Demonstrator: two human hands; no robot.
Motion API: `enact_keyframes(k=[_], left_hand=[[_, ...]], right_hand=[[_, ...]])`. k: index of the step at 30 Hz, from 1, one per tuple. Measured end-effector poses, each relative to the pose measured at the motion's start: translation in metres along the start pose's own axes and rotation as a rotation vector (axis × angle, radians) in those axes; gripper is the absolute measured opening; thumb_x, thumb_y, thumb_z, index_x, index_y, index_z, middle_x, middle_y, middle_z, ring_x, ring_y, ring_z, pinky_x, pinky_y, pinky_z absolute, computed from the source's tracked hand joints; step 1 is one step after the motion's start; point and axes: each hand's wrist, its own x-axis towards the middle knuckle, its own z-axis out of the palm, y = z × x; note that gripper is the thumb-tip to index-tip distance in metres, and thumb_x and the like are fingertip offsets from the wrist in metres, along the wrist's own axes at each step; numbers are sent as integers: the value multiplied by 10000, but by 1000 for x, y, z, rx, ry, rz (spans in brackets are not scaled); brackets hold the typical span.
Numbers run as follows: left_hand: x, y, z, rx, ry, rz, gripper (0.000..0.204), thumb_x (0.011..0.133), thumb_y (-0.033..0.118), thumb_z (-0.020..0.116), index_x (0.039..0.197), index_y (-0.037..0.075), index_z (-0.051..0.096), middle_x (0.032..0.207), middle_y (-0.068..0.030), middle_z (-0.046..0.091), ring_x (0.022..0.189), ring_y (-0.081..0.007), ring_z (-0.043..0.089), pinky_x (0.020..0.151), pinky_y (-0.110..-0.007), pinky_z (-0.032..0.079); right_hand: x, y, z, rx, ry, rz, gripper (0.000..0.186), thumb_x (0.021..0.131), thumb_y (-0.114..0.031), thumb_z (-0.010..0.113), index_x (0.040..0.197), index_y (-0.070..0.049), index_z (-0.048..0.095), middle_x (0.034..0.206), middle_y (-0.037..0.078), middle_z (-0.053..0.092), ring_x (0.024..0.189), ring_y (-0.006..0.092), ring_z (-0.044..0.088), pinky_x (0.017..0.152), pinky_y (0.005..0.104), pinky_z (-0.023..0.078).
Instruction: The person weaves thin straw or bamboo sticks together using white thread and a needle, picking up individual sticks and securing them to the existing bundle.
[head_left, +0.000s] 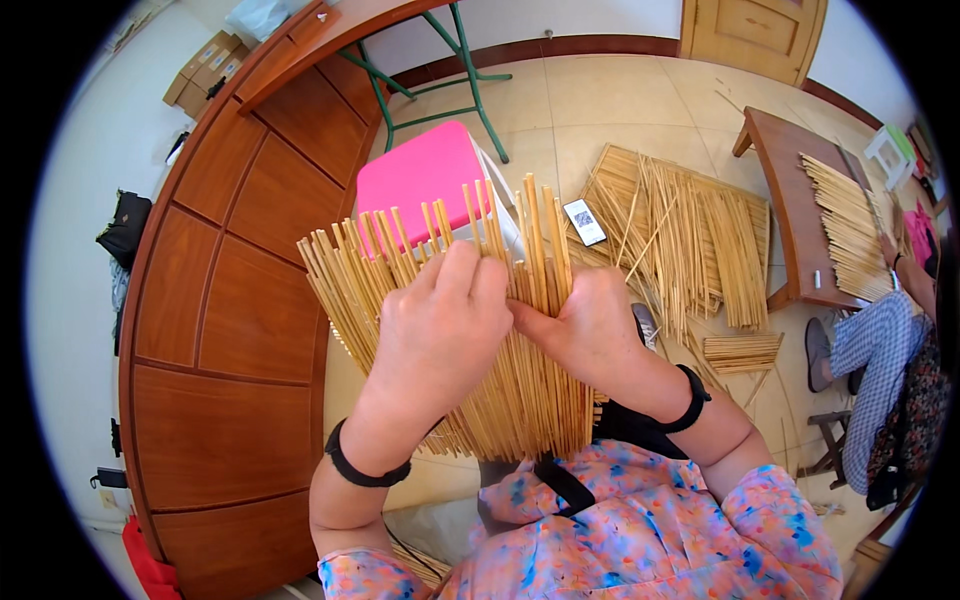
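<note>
In front of my body I hold a fan-shaped mat of thin straw-coloured sticks [500, 405], its uneven stick ends pointing away from me. My left hand [440, 320] is closed at the mat's far part, with its fingers curled over the sticks. Just to its right, my right hand [595, 325] grips a few taller sticks, the thumb pressed across them toward the left hand. The hands almost touch. My fingertips and whatever binds the sticks there are hidden.
Beyond the mat stands a pink-topped stool [415, 175]. Loose sticks [670, 240] and a phone [585, 222] lie on a board at right. A stick bundle [742, 352] is nearer. A seated person [875, 350] works at a low table [780, 190]. Wooden panelling [250, 340] rises at left.
</note>
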Motion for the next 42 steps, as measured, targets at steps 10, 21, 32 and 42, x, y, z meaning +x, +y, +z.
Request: enact_keyframes(k=[10,21,32,42], left_hand=[[-9,-2,15,-133,204,17,208,705,0,696,855,58,563,805,-89,536,615,-236,579,524,-326,484],[1,-5,0,12,15,77,193,673,77,644,799,66,499,758,-60,463,623,-204,586,460,-328,483],[-16,-18,2,-438,173,-167,227,744,-43,647,948,45,600,887,-130,605,739,-246,633,610,-294,511],[-26,-104,-83,-401,715,-540,214,961,106,496,1105,3,617,1100,-97,635,1052,-153,599,863,-259,487]], right_hand=[[-1,1,-1,48,-30,42,270,723,-191,758,923,-30,675,757,168,669,680,332,653,604,356,522],[0,0,-2,21,-90,42,283,723,-187,754,939,-24,667,764,173,668,689,339,650,610,365,514],[3,13,-6,99,-30,107,327,732,-264,745,838,37,673,693,219,646,656,361,646,608,394,519],[9,-7,-45,150,-57,120,307,726,-218,767,915,9,684,748,142,684,671,229,665,627,335,526]])
